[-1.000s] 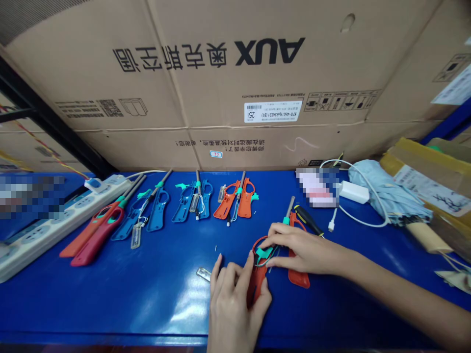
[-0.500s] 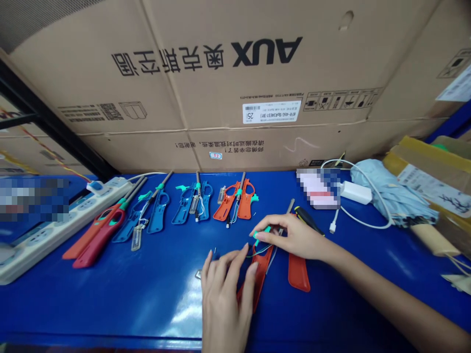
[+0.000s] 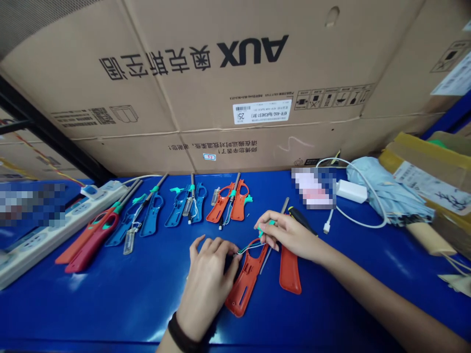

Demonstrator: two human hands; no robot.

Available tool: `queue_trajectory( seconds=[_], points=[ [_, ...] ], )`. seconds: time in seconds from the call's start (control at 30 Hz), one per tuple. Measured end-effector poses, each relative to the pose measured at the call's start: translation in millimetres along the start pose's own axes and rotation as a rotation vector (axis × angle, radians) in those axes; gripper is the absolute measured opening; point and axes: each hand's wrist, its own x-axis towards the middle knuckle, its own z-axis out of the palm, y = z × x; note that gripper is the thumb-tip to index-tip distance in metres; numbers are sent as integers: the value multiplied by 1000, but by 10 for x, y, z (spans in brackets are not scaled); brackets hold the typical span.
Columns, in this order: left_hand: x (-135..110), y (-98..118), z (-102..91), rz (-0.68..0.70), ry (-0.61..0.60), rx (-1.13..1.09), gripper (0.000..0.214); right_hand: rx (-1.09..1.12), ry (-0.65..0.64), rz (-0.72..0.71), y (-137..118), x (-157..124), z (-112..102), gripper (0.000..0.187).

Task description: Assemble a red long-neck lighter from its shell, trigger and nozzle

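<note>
My left hand (image 3: 211, 274) is closed, thumb and forefinger pinching the ends of thin wires (image 3: 253, 245). These wires run right, over the ring of an orange lighter shell half (image 3: 243, 289) that lies open side up on the table. My right hand (image 3: 292, 235) is closed on a small green trigger (image 3: 261, 230) above the top of that shell, its fingers partly hiding it. A metal tube (image 3: 285, 205) sticks out beyond the right hand. Below the right wrist lies the other orange shell half (image 3: 290, 272), its upper part covered.
Opened blue lighters (image 3: 151, 213) and an opened orange lighter (image 3: 238, 203) lie at the back. Two closed lighters (image 3: 90, 240) rest beside a power strip (image 3: 66, 220). A screwdriver (image 3: 301, 220), white charger (image 3: 351, 191) and folded umbrella (image 3: 386, 189) are at right. Cardboard (image 3: 206, 103) stands behind.
My left hand has moved left off the shell and now pinches the wire ends, drawing them leftward. My right hand still has the green trigger, now tilted differently. The view has shifted slightly.
</note>
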Motion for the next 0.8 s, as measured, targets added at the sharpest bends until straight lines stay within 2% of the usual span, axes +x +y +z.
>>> queue_trajectory(
  seconds=[0.07,0.17,0.27,0.37,0.43,0.6,0.7,0.8],
  points=[
    [-7,2,4,16,49,-15,7,60,31,17,13,5,-1,11],
    [-22,21,-17,69,183,-63,6,180,89,32,-1,5,5,13],
    [-19,72,-42,158,335,-92,7,257,69,45,-47,-11,16,12],
    [-8,123,-38,223,481,-105,8,196,-24,38,-92,-49,27,11],
    [-7,140,-22,249,550,-108,11,32,-27,-5,-109,-86,39,16],
    [-32,151,-12,313,577,-89,16,-394,37,-197,-123,-171,100,15],
    [-57,157,-11,336,557,-97,18,-530,52,-350,-105,-175,128,15],
    [-74,151,9,266,508,-195,16,-584,70,-425,-62,-150,125,15]
  ],
)
